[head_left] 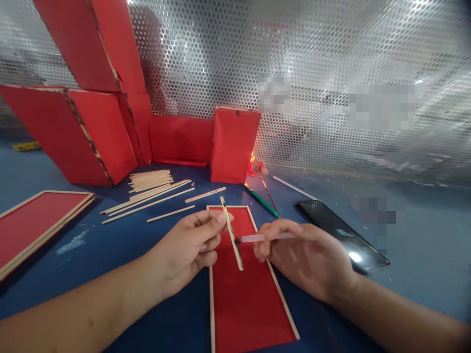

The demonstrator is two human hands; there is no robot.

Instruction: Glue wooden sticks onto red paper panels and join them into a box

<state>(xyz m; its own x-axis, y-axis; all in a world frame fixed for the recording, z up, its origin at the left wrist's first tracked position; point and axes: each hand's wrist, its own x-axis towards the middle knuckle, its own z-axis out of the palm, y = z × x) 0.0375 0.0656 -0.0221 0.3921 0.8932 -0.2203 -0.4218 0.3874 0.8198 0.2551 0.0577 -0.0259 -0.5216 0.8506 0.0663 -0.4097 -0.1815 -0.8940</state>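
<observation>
My left hand (200,238) pinches a thin wooden stick (231,233), tilted, with dark smears along one edge. In my right hand (305,252) is a translucent glue stick (253,238); its blackened tip touches or nearly touches the wooden stick, I cannot tell which. Beneath both hands lies a long red panel (250,314) edged with pale wooden strips, its upper part partly hidden by my fingers.
Loose wooden sticks (150,189) lie left of centre. Red boxes (235,144) stand along a perforated metal sheet (312,59). A small flame (252,158) burns behind a green pen-like tool (263,202). A black phone (342,235) lies right; framed red panels (44,215) lie left.
</observation>
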